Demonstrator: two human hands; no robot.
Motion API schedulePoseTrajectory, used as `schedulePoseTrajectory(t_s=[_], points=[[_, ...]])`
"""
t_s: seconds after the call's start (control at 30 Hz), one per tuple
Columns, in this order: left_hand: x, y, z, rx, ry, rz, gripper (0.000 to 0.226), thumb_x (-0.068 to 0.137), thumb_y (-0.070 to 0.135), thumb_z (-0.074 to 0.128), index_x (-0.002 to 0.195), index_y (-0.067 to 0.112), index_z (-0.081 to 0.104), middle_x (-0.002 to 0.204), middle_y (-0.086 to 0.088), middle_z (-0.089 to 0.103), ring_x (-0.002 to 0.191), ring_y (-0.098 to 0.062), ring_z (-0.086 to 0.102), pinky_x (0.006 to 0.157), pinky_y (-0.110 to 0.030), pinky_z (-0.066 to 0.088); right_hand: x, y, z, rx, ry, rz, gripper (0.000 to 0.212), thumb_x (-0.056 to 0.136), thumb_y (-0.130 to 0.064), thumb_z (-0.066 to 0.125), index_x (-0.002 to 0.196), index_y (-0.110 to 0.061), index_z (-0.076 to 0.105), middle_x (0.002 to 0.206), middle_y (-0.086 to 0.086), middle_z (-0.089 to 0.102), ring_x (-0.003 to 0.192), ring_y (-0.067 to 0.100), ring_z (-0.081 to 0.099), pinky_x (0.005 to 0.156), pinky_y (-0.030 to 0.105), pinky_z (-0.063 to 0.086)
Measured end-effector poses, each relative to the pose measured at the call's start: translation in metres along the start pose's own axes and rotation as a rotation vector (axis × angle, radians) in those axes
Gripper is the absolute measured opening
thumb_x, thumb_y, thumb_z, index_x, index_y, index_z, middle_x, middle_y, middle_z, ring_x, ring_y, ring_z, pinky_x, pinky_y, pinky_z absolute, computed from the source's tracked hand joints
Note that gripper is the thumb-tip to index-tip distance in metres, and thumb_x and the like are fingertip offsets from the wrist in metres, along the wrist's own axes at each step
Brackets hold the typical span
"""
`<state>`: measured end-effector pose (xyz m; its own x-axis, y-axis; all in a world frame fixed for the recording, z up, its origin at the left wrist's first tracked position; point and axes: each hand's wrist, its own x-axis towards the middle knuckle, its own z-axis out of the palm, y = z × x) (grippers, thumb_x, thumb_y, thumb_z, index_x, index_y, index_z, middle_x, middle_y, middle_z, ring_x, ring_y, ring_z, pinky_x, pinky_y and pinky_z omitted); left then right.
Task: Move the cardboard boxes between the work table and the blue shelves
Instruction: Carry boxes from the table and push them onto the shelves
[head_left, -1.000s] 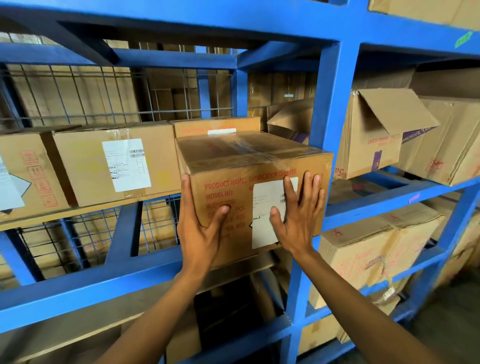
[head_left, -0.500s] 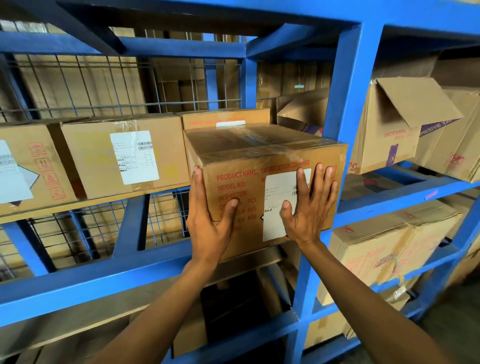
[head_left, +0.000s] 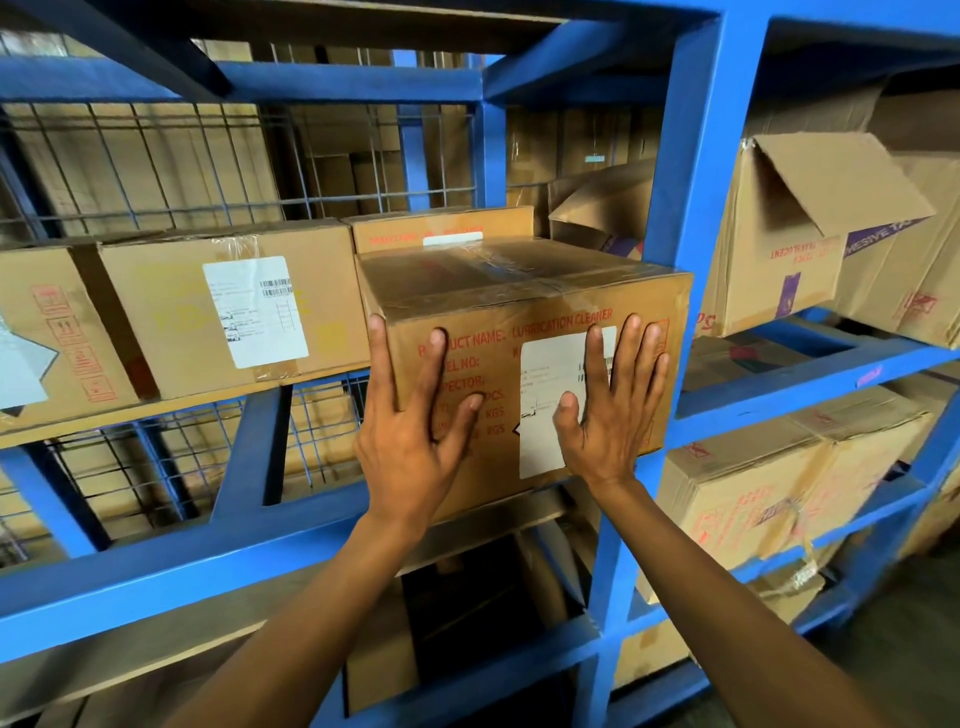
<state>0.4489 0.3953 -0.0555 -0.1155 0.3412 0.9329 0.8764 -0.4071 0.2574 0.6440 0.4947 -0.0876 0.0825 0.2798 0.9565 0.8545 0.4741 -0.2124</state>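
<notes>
Cardboard box (head_left: 524, 332), marked "LUBRICATION CLEANER", sits on blue shelf (head_left: 171, 566), front overhanging the edge. L hand (head_left: 410, 441) and R hand (head_left: 610, 410) lie flat on its front face. Fingers straight and spread, gripping nothing.

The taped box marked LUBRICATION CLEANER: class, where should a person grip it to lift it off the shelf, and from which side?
Grip the box by its two side faces near the bottom edge, coming from the front. Its front juts past the shelf beam, so the lower corners are probably reachable. Both the left hand and the right hand only press flat on its front.
</notes>
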Motion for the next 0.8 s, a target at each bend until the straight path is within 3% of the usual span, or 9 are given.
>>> schedulePoseTrajectory(t_s=[0.1,0.23,0.37,0.43,0.5,0.57,0.63,0.7,0.8], points=[[0.001,0.001,0.000,0.009,0.002,0.005,0.069,0.094,0.058,0.053,0.153,0.046,0.018,0.166,0.001,-0.003,0.137,-0.030,0.043,0.066,-0.032,0.054,0.001,-0.001,0.000,0.003,-0.011,0.005,0.065,0.100,-0.055,0.016,0.160,-0.032,0.004,0.165,0.014,0.015,0.154,0.034,0.006,0.122,0.057,0.011],[0.002,0.006,-0.004,0.001,-0.025,-0.021,0.069,0.094,0.059,0.052,0.153,0.045,0.019,0.166,0.000,-0.003,0.139,-0.030,0.041,0.067,-0.031,0.054,0.003,-0.004,-0.010,-0.013,-0.070,0.004,0.066,0.099,-0.055,0.017,0.159,-0.033,0.000,0.167,0.009,0.008,0.153,0.036,0.008,0.122,0.057,0.010],[0.001,0.010,-0.013,0.016,-0.076,-0.038,0.069,0.094,0.058,0.052,0.154,0.041,0.021,0.166,0.001,-0.006,0.142,-0.030,0.035,0.069,-0.033,0.055,0.003,-0.008,-0.029,0.016,-0.174,0.035,0.069,0.098,-0.050,0.030,0.160,-0.032,0.006,0.165,0.018,0.015,0.153,0.040,0.008,0.122,0.058,0.009],[-0.002,0.011,-0.018,0.012,-0.081,-0.034,0.069,0.094,0.054,0.056,0.154,0.039,0.023,0.166,-0.001,-0.005,0.148,-0.027,0.025,0.086,-0.044,0.054,0.004,-0.011,-0.041,0.071,-0.227,0.068,0.067,0.098,-0.049,0.034,0.159,-0.029,0.014,0.166,0.015,0.013,0.155,0.035,0.003,0.123,0.057,0.008],[-0.006,0.015,-0.020,0.010,-0.063,-0.047,0.066,0.093,0.048,0.061,0.151,0.036,0.031,0.166,-0.006,0.000,0.150,-0.029,0.016,0.104,-0.059,0.040,0.007,-0.012,-0.055,0.161,-0.278,0.109,0.064,0.099,-0.049,0.037,0.157,-0.030,0.019,0.167,0.010,0.014,0.156,0.027,0.001,0.123,0.055,0.009],[-0.008,0.024,-0.021,0.008,-0.034,0.023,0.054,0.091,0.041,0.065,0.142,0.029,0.048,0.163,-0.014,0.009,0.150,-0.035,0.013,0.112,-0.063,0.024,0.006,-0.014,-0.070,0.246,-0.299,0.178,0.064,0.099,-0.051,0.038,0.157,-0.033,0.019,0.166,0.005,0.017,0.155,0.021,0.008,0.121,0.054,0.015],[-0.011,0.039,-0.020,0.011,-0.004,0.178,0.041,0.089,0.033,0.067,0.128,0.024,0.060,0.158,-0.018,0.023,0.149,-0.039,0.016,0.117,-0.062,0.014,0.002,-0.013,-0.086,0.340,-0.295,0.263,0.065,0.098,-0.053,0.040,0.157,-0.042,0.013,0.160,-0.001,0.023,0.148,0.021,0.027,0.116,0.053,0.025],[-0.016,0.061,-0.014,-0.138,-0.018,0.287,0.035,0.085,0.025,0.069,0.120,0.022,0.063,0.153,-0.014,0.036,0.148,-0.036,0.021,0.119,-0.056,0.013,-0.007,-0.005,-0.111,0.355,-0.273,0.354,0.066,0.097,-0.054,0.041,0.153,-0.052,0.006,0.148,-0.002,0.032,0.131,0.020,0.046,0.110,0.056,0.033],[-0.022,0.093,-0.005,-0.472,-0.151,0.265,0.030,0.086,0.015,0.067,0.116,0.016,0.067,0.146,-0.008,0.047,0.145,-0.026,0.032,0.119,-0.041,0.025,-0.021,0.007,-0.153,0.300,-0.235,0.450,0.067,0.097,-0.055,0.042,0.154,-0.050,0.008,0.136,-0.006,0.038,0.115,0.015,0.055,0.105,0.056,0.039]])
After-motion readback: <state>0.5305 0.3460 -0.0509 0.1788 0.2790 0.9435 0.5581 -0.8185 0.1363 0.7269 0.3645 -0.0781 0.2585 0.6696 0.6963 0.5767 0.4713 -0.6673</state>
